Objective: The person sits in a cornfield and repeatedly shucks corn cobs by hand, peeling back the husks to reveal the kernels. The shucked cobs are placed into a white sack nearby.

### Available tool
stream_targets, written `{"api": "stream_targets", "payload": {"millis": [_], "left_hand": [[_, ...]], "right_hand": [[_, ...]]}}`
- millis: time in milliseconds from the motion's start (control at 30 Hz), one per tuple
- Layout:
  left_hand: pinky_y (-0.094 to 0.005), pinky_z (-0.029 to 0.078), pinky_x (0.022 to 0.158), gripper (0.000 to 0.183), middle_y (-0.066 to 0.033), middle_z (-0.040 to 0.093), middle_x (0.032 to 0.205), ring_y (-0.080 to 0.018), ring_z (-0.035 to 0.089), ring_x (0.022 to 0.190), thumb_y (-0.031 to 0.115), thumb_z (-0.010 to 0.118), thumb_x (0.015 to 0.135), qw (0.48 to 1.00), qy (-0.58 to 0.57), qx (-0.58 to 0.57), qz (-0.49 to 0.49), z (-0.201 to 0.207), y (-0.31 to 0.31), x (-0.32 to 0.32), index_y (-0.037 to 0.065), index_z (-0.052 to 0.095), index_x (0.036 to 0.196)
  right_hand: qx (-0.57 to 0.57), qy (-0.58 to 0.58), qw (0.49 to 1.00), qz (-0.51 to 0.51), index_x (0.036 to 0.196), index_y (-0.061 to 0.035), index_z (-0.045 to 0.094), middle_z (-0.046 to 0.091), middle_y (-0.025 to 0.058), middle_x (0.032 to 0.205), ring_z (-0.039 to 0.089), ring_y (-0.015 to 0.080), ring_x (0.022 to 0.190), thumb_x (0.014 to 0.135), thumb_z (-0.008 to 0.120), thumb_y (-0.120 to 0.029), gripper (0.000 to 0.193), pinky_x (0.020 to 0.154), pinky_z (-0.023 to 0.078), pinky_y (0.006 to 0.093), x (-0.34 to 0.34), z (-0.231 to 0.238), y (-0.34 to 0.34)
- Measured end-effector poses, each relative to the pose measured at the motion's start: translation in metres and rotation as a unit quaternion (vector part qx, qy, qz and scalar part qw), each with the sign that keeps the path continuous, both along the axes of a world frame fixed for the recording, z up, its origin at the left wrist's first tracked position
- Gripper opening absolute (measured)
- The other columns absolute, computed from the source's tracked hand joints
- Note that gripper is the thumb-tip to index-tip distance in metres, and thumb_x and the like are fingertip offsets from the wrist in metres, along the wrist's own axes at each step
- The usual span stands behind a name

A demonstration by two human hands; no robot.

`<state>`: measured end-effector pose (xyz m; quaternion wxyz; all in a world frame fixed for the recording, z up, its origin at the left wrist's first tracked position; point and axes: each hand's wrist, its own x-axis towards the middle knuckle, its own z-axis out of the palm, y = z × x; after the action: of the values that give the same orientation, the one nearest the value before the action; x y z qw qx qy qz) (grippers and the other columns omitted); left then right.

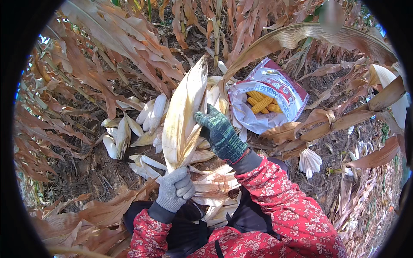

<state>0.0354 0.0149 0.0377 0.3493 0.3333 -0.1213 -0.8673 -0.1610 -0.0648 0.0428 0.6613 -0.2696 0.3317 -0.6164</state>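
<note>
A large ear of corn (183, 114), still wrapped in its pale, dry husk, stands tilted in front of me with its tip pointing away. My left hand (175, 189), in a grey knit glove, is closed around the base of the ear. My right hand (223, 133) wears a dark green patterned glove. Its bent fingers press on the right edge of the husk, partway up the ear; the fingertips are partly hidden. No bare kernels show on this ear.
Right of the ear sits an open white and red woven bag (286, 92) holding several husked yellow corn cobs (260, 103). Pale husks (122, 133) lie on the soil at left, and more loose husks (215, 187) lie between my legs. Dry cornstalks and a long arching leaf (297, 36) surround me.
</note>
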Motion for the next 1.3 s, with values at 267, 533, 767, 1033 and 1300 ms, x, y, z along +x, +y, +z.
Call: {"api": "stream_targets", "payload": {"millis": [267,533,767,1033,1300], "left_hand": [[-0.0253,0.025,0.035,0.010,0.0084,0.027,0.049,-0.0064,0.026,0.034,0.014,0.053,0.093,1.000,0.004,-0.008,0.002,0.001,0.002,0.003,0.005,0.056,0.090],[-0.0258,0.027,0.037,0.009,0.0071,0.030,0.050,-0.0073,0.028,0.035,0.014,0.054,0.092,1.000,-0.008,-0.008,-0.016,-0.002,0.000,-0.001,0.005,0.054,0.090],[-0.0270,0.030,0.042,0.015,0.0060,0.034,0.054,-0.0086,0.032,0.040,0.018,0.056,0.091,0.997,-0.059,-0.017,-0.035,-0.004,0.000,-0.009,0.005,0.055,0.096],[-0.0268,0.028,0.043,0.015,0.0058,0.033,0.055,-0.0085,0.031,0.040,0.017,0.057,0.090,0.996,-0.074,-0.021,-0.033,0.001,0.001,-0.011,0.006,0.053,0.099],[-0.0262,0.027,0.043,0.015,0.0062,0.033,0.055,-0.0080,0.030,0.040,0.018,0.059,0.089,0.996,-0.080,-0.025,-0.037,0.003,0.001,-0.010,0.009,0.052,0.098]], "right_hand": [[-0.293,0.546,0.780,-0.084,0.111,0.0068,0.060,0.063,0.0169,0.108,0.064,0.0225,0.095,0.089,0.054,-0.005,0.026,0.083,0.052,0.0329,-0.016,-0.001,0.003],[-0.255,0.580,0.764,-0.118,0.098,0.0009,0.068,0.063,0.0222,0.104,0.064,0.0327,0.091,0.079,0.056,-0.004,0.023,0.080,0.052,0.0364,-0.013,0.005,0.009],[-0.237,0.446,0.841,-0.194,0.104,0.0053,0.063,0.067,0.0121,0.086,0.062,0.0151,0.076,0.084,0.058,-0.008,0.025,0.071,0.051,0.0297,-0.009,-0.008,0.007],[-0.229,0.400,0.867,-0.190,0.108,0.0032,0.064,0.067,0.0113,0.093,0.061,0.0182,0.080,0.082,0.057,-0.006,0.028,0.074,0.051,0.0309,-0.006,-0.013,0.007],[-0.252,0.493,0.812,-0.183,0.110,0.0043,0.063,0.068,0.0106,0.091,0.063,0.0141,0.077,0.085,0.055,-0.006,0.028,0.071,0.051,0.0276,-0.009,-0.007,0.008]]}}
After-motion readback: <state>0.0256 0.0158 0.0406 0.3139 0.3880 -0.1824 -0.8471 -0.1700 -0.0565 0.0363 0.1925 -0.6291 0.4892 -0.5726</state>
